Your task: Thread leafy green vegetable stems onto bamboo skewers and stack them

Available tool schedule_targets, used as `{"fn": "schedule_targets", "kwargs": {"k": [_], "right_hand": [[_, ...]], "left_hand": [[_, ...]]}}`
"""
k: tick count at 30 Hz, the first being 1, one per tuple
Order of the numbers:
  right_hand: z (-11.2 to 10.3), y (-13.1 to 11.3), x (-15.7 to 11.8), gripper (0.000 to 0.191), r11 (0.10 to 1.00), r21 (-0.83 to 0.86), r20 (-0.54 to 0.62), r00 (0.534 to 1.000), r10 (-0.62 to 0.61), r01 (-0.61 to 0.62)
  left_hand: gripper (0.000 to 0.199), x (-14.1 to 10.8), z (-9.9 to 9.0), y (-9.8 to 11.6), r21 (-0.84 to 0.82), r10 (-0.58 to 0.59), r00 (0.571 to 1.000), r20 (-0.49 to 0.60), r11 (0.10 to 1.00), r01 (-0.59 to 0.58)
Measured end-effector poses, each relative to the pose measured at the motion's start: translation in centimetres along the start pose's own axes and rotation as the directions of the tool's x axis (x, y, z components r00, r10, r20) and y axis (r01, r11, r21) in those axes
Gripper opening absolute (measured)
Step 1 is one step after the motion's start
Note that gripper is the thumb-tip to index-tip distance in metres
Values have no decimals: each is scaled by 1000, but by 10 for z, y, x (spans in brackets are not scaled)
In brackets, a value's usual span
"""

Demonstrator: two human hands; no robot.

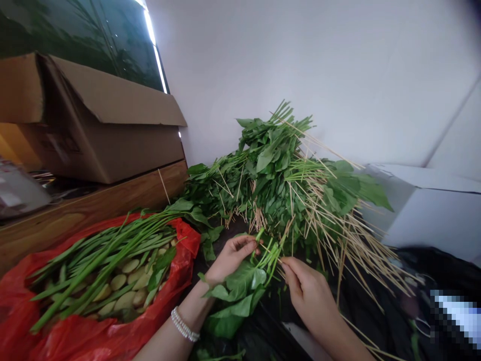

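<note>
Leafy greens, inside grip of left hand, right hand just beside

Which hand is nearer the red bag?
Left. The left hand holding greens is just beside the red bag; the right hand is farther off, past the greens.

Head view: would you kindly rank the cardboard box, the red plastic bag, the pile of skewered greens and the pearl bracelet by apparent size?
Largest, unranked because they look alike: the pile of skewered greens, the cardboard box, the red plastic bag.
Smallest: the pearl bracelet.
</note>
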State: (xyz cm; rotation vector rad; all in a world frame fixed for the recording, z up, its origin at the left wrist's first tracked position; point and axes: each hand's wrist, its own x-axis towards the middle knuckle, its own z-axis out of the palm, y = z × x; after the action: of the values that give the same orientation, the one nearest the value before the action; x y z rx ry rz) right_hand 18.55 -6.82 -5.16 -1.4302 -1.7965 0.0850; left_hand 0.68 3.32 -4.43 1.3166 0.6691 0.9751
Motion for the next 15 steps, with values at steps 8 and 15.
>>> {"fn": "schedule_targets", "kwargs": {"k": [8,15], "right_hand": [[2,3,-1,24,999,-15,-4,1000,28,-28],[3,4,-1,25,999,-14,25,999,46,-45]], "left_hand": [[34,-2,3,1,-74,-50,998,26,996,52],[36,-1,3,1,6,-14,1000,-7,1000,14]]}}
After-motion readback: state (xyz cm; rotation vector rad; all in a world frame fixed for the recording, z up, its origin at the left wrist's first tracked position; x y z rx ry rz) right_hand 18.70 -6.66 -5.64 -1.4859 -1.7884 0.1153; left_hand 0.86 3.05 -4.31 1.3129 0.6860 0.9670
